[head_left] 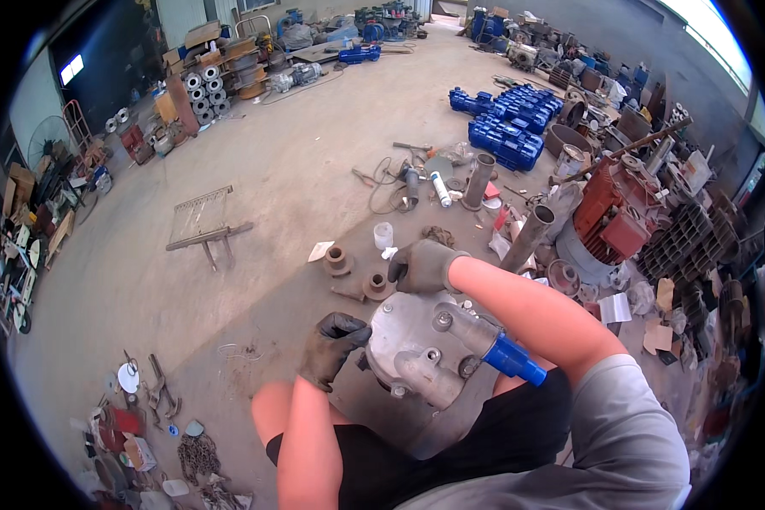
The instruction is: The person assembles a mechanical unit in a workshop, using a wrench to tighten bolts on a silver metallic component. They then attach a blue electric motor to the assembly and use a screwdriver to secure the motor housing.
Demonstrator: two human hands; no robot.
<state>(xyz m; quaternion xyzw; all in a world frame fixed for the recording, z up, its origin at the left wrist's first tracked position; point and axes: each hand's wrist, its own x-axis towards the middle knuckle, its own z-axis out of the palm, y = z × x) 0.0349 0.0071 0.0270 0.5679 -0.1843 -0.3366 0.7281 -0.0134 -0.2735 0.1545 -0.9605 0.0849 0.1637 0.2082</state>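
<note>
A grey cast-metal pump housing (416,344) with a blue cylindrical end (515,360) rests on my lap, just below the centre of the view. My left hand (331,347), in a dark glove, presses against the housing's left rim with fingers curled. My right hand (423,265), in a grey-brown glove, grips the housing's far top edge. Two rusty flanged fittings (357,274) stand on the concrete floor just beyond my right hand.
A white plastic cup (383,235) and steel pipes (527,238) stand ahead. Blue pumps (506,119) and a red motor (616,212) sit to the right. A metal frame (202,223) lies at left; chain and scrap parts (157,442) at lower left.
</note>
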